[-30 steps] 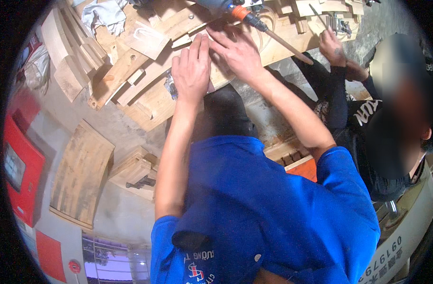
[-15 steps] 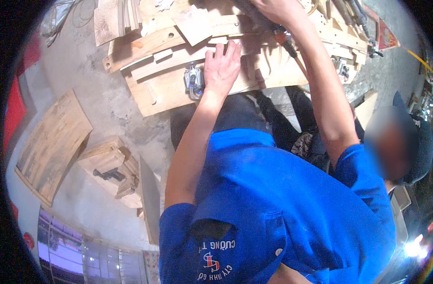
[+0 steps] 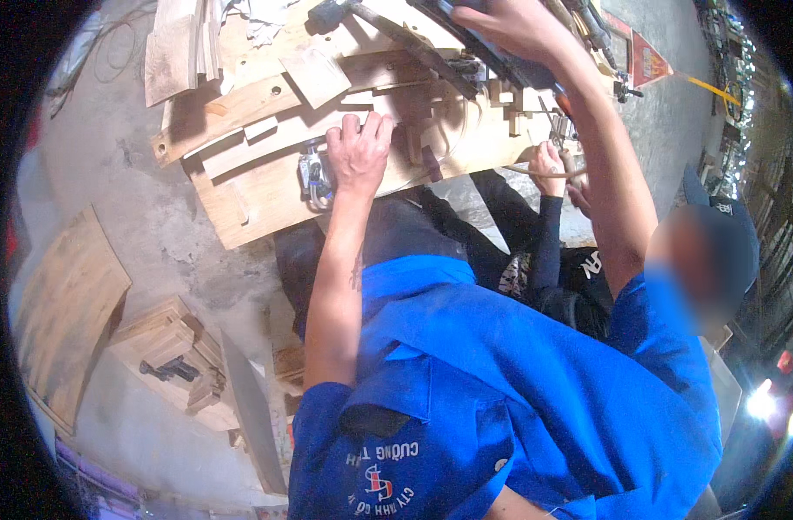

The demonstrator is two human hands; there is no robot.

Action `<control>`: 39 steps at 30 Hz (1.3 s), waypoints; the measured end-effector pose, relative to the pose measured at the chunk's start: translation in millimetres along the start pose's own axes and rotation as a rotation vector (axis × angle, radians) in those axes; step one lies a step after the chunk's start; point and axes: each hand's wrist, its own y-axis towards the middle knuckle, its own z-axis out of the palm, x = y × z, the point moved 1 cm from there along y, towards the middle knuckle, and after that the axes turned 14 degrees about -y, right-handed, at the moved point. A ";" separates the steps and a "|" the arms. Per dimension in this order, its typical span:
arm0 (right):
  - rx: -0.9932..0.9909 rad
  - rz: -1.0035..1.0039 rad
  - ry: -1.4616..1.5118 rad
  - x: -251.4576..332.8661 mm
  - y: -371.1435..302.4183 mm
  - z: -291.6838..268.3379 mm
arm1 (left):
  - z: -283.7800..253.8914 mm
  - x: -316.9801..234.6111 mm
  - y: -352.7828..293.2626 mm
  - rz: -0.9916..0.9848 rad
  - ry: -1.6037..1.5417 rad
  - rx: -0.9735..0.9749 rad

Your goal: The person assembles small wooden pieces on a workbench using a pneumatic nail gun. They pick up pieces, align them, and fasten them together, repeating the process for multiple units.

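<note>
My left hand (image 3: 360, 156) rests with bent fingers on the near curved wooden strip (image 3: 301, 143), at the edge of a layered wooden jig. Just left of it, a metal clamp (image 3: 315, 177) is fixed to the board (image 3: 231, 208). At the top edge, partly cut off, my right hand (image 3: 511, 30) is closed around a dark tool (image 3: 493, 54). An orange fitting (image 3: 564, 106) shows beside my right forearm, which hides part of the tool. A black-headed mallet (image 3: 329, 16) lies across the jig, its handle pointing toward the tool.
Another person's hand (image 3: 548, 169), in a dark sleeve, is at the bench's right end near a second clamp (image 3: 561, 130). Stacked boards (image 3: 172, 56) stand at far left. A curved panel (image 3: 67, 303) and a wooden stack (image 3: 166, 347) with a dark tool are left on the floor.
My view has shifted, so the bench sits lower and further left. My right hand and its tool have moved right over the jig. The other person's hand has come into view.
</note>
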 end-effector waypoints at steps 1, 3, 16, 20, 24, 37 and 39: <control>0.162 0.118 0.005 -5.1 -27.9 -23.8 | 1.2 0.7 -1.1 0.013 -0.010 -0.060; 0.107 0.128 0.167 4.0 -71.8 -34.9 | 3.7 2.8 -2.8 0.022 -0.022 -0.118; 0.084 0.305 0.199 57.4 -146.5 43.0 | 8.9 5.5 -4.1 -0.047 -0.235 -0.326; 0.442 0.521 0.207 61.9 -136.2 53.2 | 13.2 6.2 -6.5 -0.105 -0.323 -0.387; 0.364 0.445 0.311 66.9 -129.2 62.0 | 15.6 5.7 -9.4 -0.073 -0.366 -0.396; 0.230 0.333 0.369 54.9 -134.2 89.0 | 14.9 6.8 -10.7 -0.099 -0.346 -0.356; 0.287 0.395 0.318 56.0 -134.7 83.6 | 14.7 6.7 -10.6 -0.096 -0.337 -0.353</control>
